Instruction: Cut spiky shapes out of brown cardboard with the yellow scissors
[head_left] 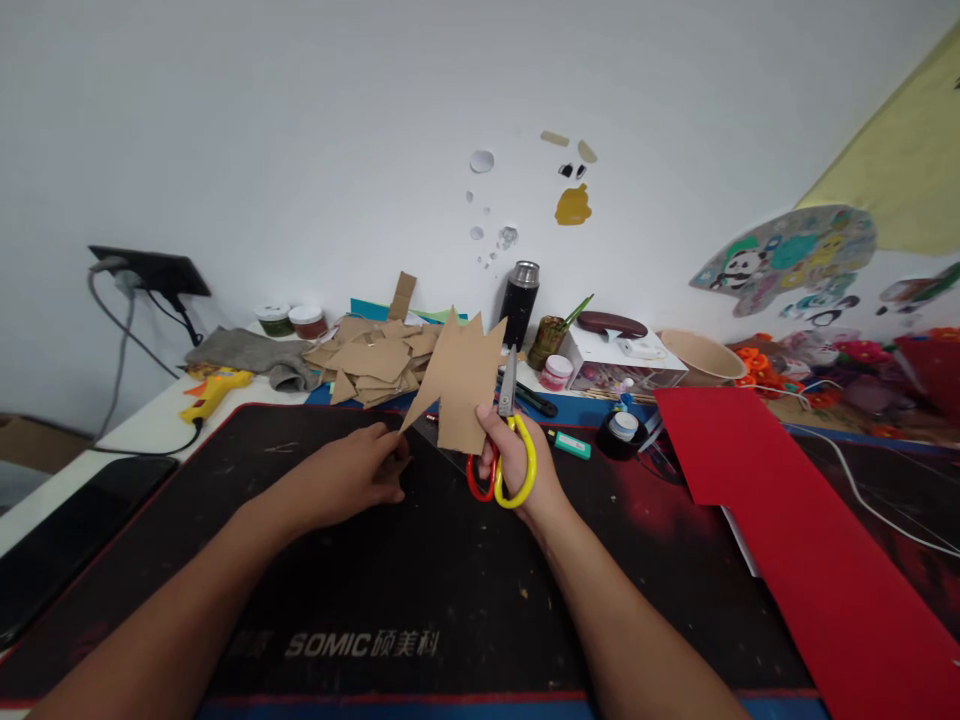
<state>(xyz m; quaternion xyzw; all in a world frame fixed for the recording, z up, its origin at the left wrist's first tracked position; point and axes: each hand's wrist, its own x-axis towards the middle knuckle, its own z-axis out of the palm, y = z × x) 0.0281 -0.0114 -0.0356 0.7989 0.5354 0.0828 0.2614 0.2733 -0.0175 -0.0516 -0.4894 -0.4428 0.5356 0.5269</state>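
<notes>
My left hand pinches the lower left corner of a jagged brown cardboard piece held up over the black desk mat. My right hand grips scissors with one red and one yellow handle loop; the blades point up along the right edge of the cardboard. Both hands hover just above the mat, close together.
A pile of cardboard scraps lies behind the hands. A yellow glue gun sits at the left, a large red paper sheet at the right. A black flask, small jars, a tape roll and a white box line the wall.
</notes>
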